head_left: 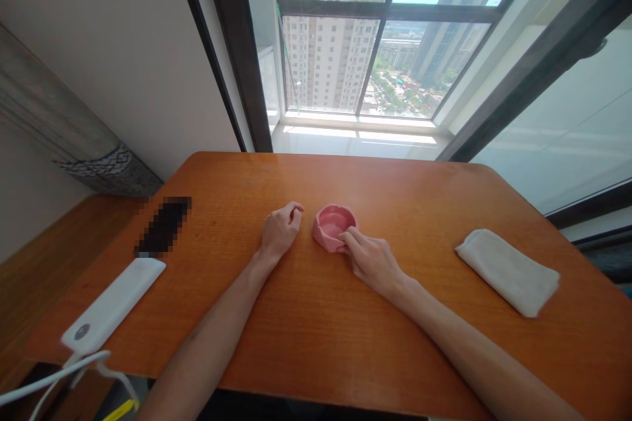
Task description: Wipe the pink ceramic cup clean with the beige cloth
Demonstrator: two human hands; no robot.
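A small pink faceted bowl (332, 224) sits near the middle of the orange wooden table (316, 316). My right hand (370, 262) rests on the table with its fingertips pinching the bowl's near right rim. My left hand (280, 230) lies on the table just left of the bowl, fingers curled into a loose fist with nothing in them, a small gap from the bowl.
A folded white cloth (508, 270) lies at the right. A white power bank (114, 306) with a white cable (54, 378) sits at the left front edge, a blurred dark object (164, 226) behind it. A large window (375, 46) stands beyond the table's far edge.
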